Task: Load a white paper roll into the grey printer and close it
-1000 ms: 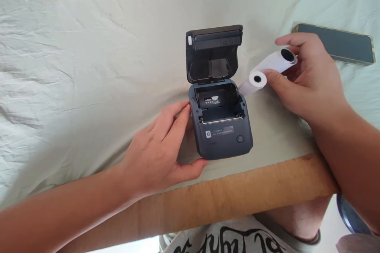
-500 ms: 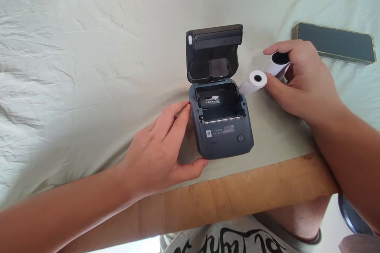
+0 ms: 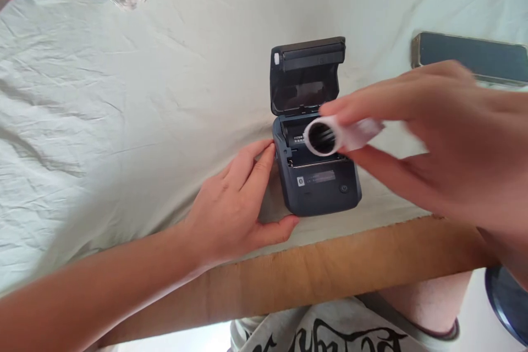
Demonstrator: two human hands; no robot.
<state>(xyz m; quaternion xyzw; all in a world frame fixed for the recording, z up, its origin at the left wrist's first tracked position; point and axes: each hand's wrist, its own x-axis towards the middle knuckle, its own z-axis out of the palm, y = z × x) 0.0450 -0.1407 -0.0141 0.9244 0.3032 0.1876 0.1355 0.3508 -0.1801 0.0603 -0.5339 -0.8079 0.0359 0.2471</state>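
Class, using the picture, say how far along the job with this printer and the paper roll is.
Looks done: the printer's lid stands open. In hand: the right hand holds the roll over the open compartment, while the left hand touches the printer. Apparently left: seating the roll, still gripped and tilted, then closing the lid.

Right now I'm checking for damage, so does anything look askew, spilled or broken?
Nothing looks spilled or broken. Only the cloth looks untidy, creased at left. The printer has its lid open; the roll is too blurred to check.
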